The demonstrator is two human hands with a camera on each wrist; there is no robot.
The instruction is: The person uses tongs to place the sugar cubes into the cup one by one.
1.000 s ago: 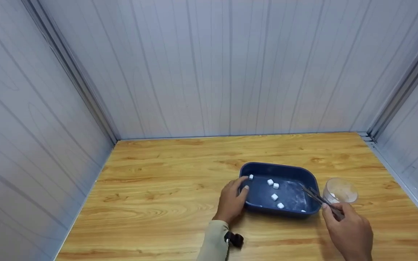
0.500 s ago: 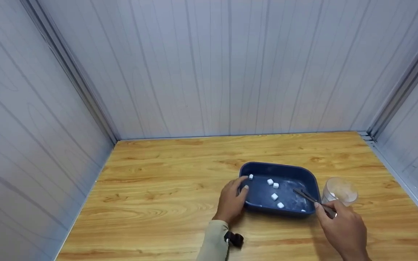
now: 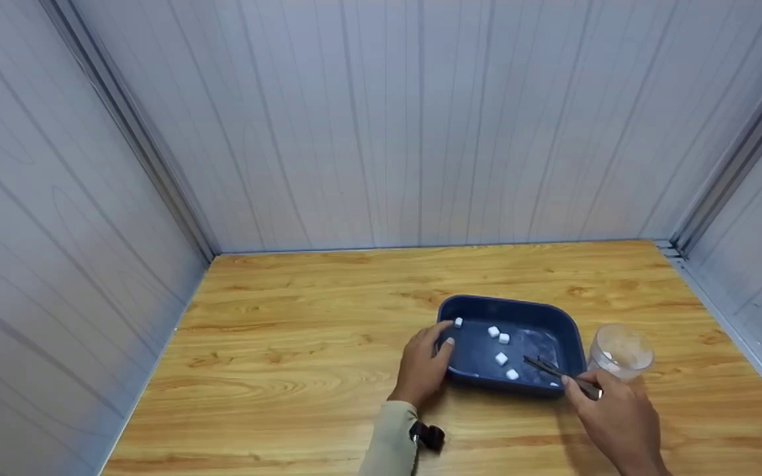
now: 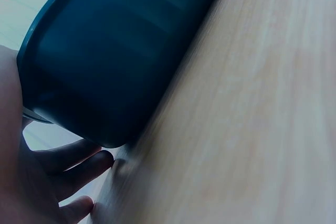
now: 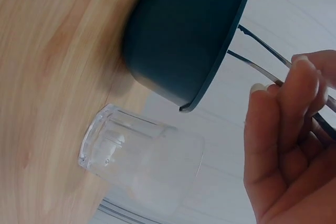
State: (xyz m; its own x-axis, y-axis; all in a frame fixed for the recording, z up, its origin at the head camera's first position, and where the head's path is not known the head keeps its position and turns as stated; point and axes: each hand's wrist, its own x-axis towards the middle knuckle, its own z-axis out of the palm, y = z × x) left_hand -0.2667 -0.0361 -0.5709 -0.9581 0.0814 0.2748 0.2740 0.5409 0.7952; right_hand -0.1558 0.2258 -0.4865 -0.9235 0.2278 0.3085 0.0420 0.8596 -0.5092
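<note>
In the head view, a dark blue rectangular tray holds several small white cubes. At its left end my left hand grips the wall, thumb and a finger over the rim; in the left wrist view the other fingers lie outside, low by the tray's corner. Metal tweezers are pinched in my right hand, their tips over the tray's right half. Those tips stand apart in the right wrist view, with nothing seen between them. A clear glass with something white at its bottom stands right of the tray.
All of this stands on a wood-grain table. Pale panel walls rise behind it and on both sides. The glass is close to the tray's right end, just beyond my right hand.
My right hand and the tweezers have moved left, bringing the tips from the tray's right end toward the cubes. The left hand, tray and glass have stayed put.
</note>
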